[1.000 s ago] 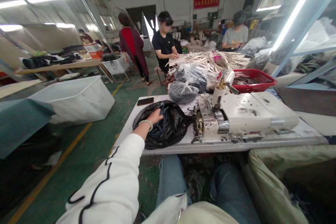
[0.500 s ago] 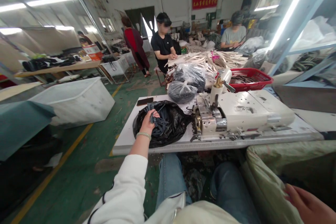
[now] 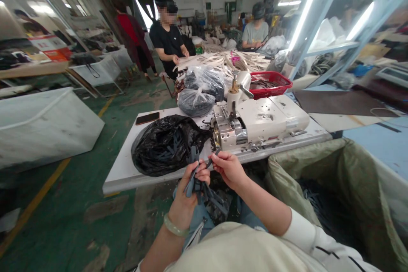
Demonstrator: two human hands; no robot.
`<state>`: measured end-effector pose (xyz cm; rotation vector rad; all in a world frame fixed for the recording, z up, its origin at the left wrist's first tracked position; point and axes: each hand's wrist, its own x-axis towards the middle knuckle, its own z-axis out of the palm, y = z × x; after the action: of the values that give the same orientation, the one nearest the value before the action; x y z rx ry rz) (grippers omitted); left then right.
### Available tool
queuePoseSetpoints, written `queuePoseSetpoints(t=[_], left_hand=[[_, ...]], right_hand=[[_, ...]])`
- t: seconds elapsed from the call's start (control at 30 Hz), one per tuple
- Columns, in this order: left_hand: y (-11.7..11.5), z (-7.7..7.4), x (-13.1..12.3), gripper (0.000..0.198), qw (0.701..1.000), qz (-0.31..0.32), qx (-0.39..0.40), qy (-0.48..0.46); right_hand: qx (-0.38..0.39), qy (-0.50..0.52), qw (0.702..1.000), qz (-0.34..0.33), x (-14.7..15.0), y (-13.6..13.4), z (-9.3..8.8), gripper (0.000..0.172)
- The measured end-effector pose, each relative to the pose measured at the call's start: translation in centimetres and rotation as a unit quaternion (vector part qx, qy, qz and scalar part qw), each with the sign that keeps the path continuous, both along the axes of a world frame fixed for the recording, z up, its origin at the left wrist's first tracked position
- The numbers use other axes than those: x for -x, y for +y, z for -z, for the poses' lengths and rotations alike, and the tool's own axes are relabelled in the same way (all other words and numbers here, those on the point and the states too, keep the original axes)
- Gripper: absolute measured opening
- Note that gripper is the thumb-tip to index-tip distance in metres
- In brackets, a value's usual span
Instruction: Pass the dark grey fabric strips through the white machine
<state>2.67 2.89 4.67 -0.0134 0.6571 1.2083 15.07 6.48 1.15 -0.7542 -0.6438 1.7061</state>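
My left hand [image 3: 190, 185] is closed round a bunch of dark blue-grey strips [image 3: 216, 200], whose ends stick out above and below the fingers. Close beside it, my right hand [image 3: 228, 169] pinches one dark strip [image 3: 208, 162] between thumb and fingers. Both hands are over my lap, in front of the table edge. Behind them a black plastic bag [image 3: 149, 148] lies on the white table [image 3: 119, 174], its mouth open on more such strips. To its right stands a cream machine [image 3: 270, 121] with a metal head, scraps lying about it.
A phone [image 3: 147, 118] lies at the table's left corner. Clear bags of dark pieces [image 3: 196, 100] and a red basket [image 3: 270, 80] are behind the machine. A green fabric-lined bin [image 3: 287, 165] with strips stands at right, a white tub [image 3: 47, 123] at left. Co-workers are farther back.
My left hand has come out of the black bag with the bunch of strips. My right hand has moved from the green bin to beside it and pinches a strip. The view has turned right.
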Motion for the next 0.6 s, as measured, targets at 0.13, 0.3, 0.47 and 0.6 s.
queuePoseSetpoints(t=[0.13, 0.3, 0.47, 0.6], left_hand=[[-0.7, -1.2, 0.4, 0.010, 0.996, 0.006, -0.012, -0.087], [-1.1, -2.0, 1.8, 0.006, 0.992, -0.027, -0.036, -0.115], [-0.6, -2.0, 2.8, 0.006, 0.991, -0.042, -0.049, -0.121], [-0.5, -2.2, 2.8, 0.007, 0.992, -0.033, -0.056, -0.110]], right_hand=[[0.099, 0.133, 0.986, 0.025, -1.4, -0.2, -0.2, 0.021], [0.050, 0.284, 0.957, 0.003, -5.7, -0.1, -2.3, 0.013], [0.010, 0.290, 0.952, -0.098, -7.1, -1.3, -3.5, 0.024], [-0.009, 0.219, 0.966, -0.134, -6.9, -1.9, -3.4, 0.039]])
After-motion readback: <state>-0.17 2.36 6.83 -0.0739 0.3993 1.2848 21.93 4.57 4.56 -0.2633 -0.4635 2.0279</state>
